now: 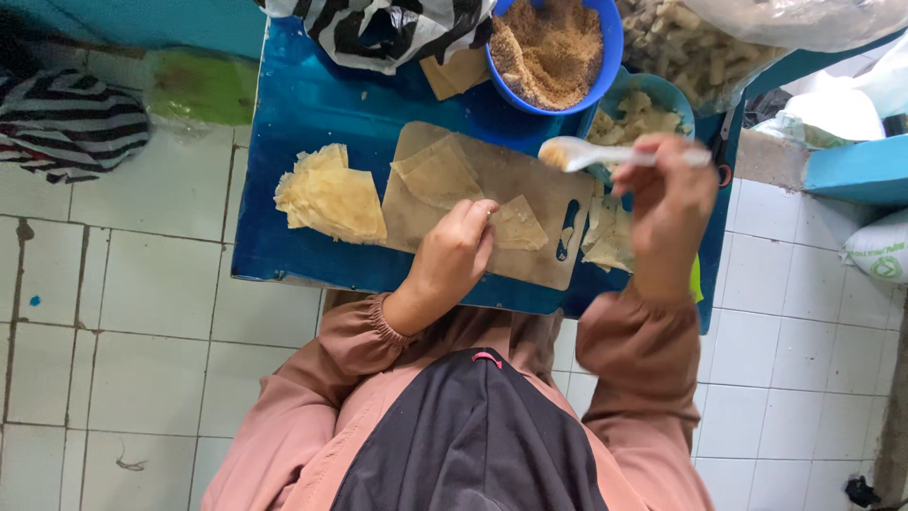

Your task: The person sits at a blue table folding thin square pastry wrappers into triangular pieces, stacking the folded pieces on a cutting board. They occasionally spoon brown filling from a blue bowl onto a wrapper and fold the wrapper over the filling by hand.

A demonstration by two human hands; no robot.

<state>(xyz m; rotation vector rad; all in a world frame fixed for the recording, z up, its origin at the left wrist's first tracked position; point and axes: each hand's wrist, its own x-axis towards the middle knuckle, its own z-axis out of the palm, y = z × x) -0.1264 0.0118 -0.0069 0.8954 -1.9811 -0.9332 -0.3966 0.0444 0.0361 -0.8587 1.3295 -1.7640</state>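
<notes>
Your left hand [454, 248] lies flat, fingers extended, pressing a triangular pastry sheet [518, 224] against the brown cutting board [473, 170] on the blue table [303, 114]; it grips nothing. Your right hand [668, 203] is closed around the handle of a white spoon [605, 153], its bowl loaded with brown crumb filling and held above the board. Judged from the layout, the work is at an early stage: the sheet under your left hand carries no filling, a second sheet [437, 172] lies bare on the board, and a stack of sheets [331, 199] waits to the left. The blue bowl [550, 52] of filling stands nearly full beyond the board. A black-and-white striped plastic bag [378, 28] sits at the table's far edge; a white sack with a green mark [880, 251] rests at far right.
</notes>
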